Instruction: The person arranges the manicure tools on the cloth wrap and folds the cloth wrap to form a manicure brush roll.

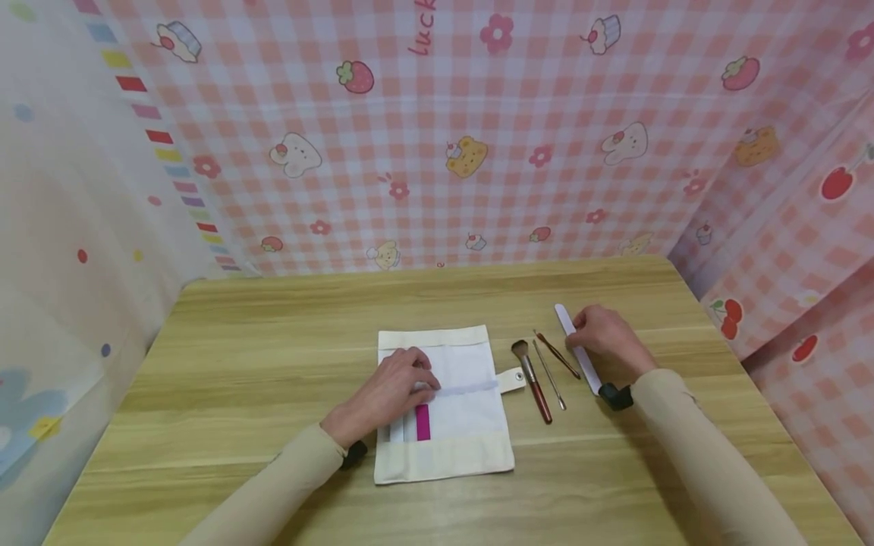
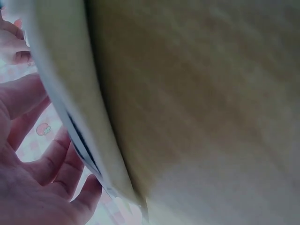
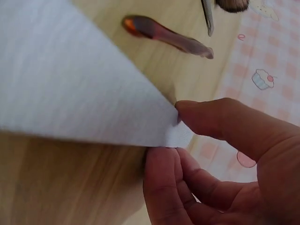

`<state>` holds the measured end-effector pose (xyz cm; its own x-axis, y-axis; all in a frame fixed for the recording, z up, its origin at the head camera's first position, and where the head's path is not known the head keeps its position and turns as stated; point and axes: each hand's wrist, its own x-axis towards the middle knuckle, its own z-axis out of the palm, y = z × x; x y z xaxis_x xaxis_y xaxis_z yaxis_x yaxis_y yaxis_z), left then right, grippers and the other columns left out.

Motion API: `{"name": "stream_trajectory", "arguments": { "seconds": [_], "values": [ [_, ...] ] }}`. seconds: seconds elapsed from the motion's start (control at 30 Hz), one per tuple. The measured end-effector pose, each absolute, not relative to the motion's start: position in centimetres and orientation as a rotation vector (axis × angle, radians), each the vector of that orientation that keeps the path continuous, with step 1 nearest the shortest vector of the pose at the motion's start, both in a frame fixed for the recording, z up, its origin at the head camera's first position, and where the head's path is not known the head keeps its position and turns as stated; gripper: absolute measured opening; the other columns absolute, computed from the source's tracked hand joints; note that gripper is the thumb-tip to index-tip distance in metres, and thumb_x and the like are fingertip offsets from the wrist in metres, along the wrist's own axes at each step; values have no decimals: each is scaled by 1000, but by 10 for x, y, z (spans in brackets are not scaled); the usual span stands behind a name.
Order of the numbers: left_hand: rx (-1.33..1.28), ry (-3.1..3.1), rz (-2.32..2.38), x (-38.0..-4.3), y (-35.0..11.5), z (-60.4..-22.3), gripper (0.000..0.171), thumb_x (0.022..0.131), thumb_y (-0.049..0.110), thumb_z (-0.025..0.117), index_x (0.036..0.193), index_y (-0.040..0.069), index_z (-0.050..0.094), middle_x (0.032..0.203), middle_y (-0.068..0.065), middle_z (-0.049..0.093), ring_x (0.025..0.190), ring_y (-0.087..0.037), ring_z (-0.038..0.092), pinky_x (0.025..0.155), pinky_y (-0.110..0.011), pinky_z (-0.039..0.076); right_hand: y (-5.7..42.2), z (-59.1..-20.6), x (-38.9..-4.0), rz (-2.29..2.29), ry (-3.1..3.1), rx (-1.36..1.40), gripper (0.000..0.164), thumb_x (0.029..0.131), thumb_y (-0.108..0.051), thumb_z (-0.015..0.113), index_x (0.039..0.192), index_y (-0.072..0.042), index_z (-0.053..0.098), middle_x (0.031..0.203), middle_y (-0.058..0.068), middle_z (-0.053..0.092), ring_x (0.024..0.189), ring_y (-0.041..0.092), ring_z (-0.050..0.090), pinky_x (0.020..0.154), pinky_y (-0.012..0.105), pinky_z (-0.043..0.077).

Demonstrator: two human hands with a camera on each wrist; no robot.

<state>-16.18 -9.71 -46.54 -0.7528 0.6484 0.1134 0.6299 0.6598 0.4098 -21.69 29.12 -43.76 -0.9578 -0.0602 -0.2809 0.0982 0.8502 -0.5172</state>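
Note:
My right hand [image 1: 608, 334] pinches a long white nail file [image 1: 589, 370] between thumb and fingers near its middle, at the right of the table. In the right wrist view the thumb and fingertips of the hand [image 3: 220, 159] grip the edges of the file [image 3: 79, 89]. My left hand [image 1: 392, 390] rests on an unfolded white fabric pouch [image 1: 471, 417], its fingers loosely bent over the middle band. Below that hand, a magenta strip [image 1: 422, 422] and a pale strip stick out of the pouch's lower pocket. The left wrist view shows the relaxed fingers [image 2: 60, 173] along the pouch edge [image 2: 79, 75].
Between pouch and file lie a makeup brush [image 1: 535, 383] with a red-brown handle, a thin metal tool [image 1: 550, 377] and a slim brown tool [image 1: 558, 355]. The pouch's snap strap [image 1: 510, 380] points toward the brush. A checked curtain [image 1: 437, 174] hangs behind the wooden table [image 1: 239, 364].

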Motion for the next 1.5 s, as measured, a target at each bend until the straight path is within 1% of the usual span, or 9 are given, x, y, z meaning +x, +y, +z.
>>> {"name": "stream_trajectory", "arguments": {
  "seconds": [0.17,0.37,0.53,0.7,0.9,1.03,1.17,1.4,1.5],
  "values": [
    [1084,2801,658,-162,-98,-465,11,94,15,78,103,12,82,112,-7,62,101,-24,52,89,-42,45,296,-437,-216,-817,2720,42,40,86,-17,72,114,9,61,107,22,64,93,31,60,78,39,52],
    [1098,2789,659,-164,-98,-465,10,93,15,78,102,12,82,111,-7,62,101,-25,52,89,-43,45,301,-435,-213,-894,2744,43,54,88,-20,71,127,13,54,122,30,62,106,39,62,89,47,54],
    [1090,2793,662,-163,-98,-464,10,93,15,78,102,12,82,112,-7,62,101,-25,52,89,-43,44,305,-436,-210,-1041,2708,56,63,93,-20,70,139,15,46,125,32,61,105,37,64,84,39,56],
    [1058,2784,670,-163,-97,-463,10,93,14,79,103,12,82,112,-7,62,102,-25,51,90,-44,44,310,-434,-206,-1166,2668,33,58,95,-15,68,139,17,47,115,27,63,96,29,63,73,27,54],
    [1039,2784,695,-163,-96,-463,10,93,13,79,102,11,83,111,-7,62,102,-25,52,91,-44,45,311,-433,-202,-1305,2637,35,47,101,-11,65,137,15,50,112,25,63,86,21,64,70,28,58],
    [1052,2789,695,-163,-96,-463,9,93,11,78,101,11,82,111,-6,63,101,-25,53,91,-44,45,309,-428,-197,-1376,2660,34,43,104,-12,62,137,14,52,116,29,63,85,21,69,72,32,61],
    [1067,2788,712,-163,-96,-463,6,93,10,78,98,11,81,111,-6,63,101,-26,54,90,-45,45,307,-420,-194,-1461,2662,19,43,107,-15,58,138,14,51,120,30,61,89,19,70,79,38,63],
    [1112,2804,737,-164,-97,-464,4,93,9,77,95,12,78,107,-6,63,98,-26,54,87,-45,46,302,-407,-190,-1547,2661,48,48,108,-24,57,140,11,51,117,23,59,91,12,66,83,35,62],
    [1104,2798,741,-165,-97,-464,5,93,8,76,95,12,77,107,-6,64,98,-26,54,87,-44,46,298,-404,-189,-1580,2666,53,49,108,-27,56,140,10,52,119,23,59,92,10,65,85,38,62]
  ]
}}
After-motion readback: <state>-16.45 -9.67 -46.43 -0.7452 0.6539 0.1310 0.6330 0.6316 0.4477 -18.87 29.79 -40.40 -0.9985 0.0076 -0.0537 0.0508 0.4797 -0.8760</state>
